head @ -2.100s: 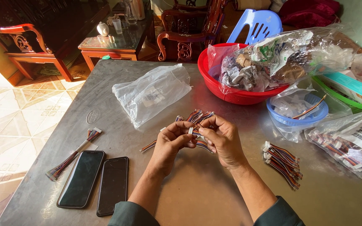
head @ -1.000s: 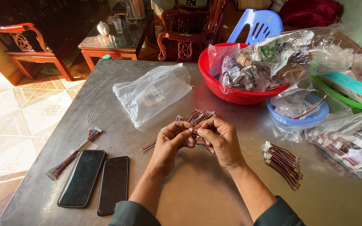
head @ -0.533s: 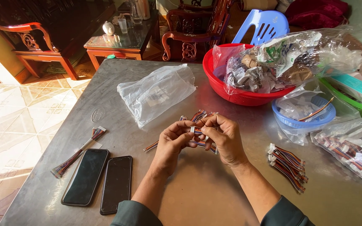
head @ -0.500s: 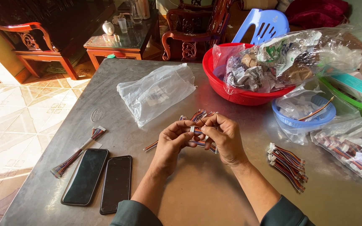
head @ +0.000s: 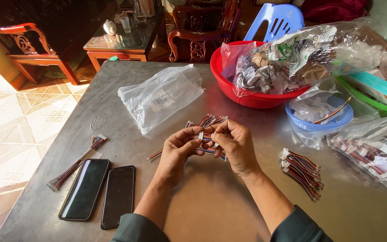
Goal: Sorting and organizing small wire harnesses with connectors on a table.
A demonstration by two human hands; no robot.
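My left hand (head: 178, 152) and my right hand (head: 234, 145) meet above the grey metal table (head: 211, 197), both pinching a small bundle of coloured wire harnesses (head: 208, 127) with white connectors. The wires fan out beyond my fingertips toward the far side. A finished pile of similar harnesses (head: 302, 168) lies to the right of my right hand. Another long harness (head: 75, 163) lies at the left beside two phones.
Two dark phones (head: 101, 190) lie at the near left. A clear plastic bag (head: 160, 95) sits behind my hands. A red basin (head: 256, 92) with bagged parts, a blue basket (head: 321, 118) and a bag of harnesses (head: 372, 159) crowd the right. Wooden chairs stand beyond the table.
My hands stay together on the wire bundle, shifting it slightly between the fingers. The view has tilted a little; nothing else on the table moved.
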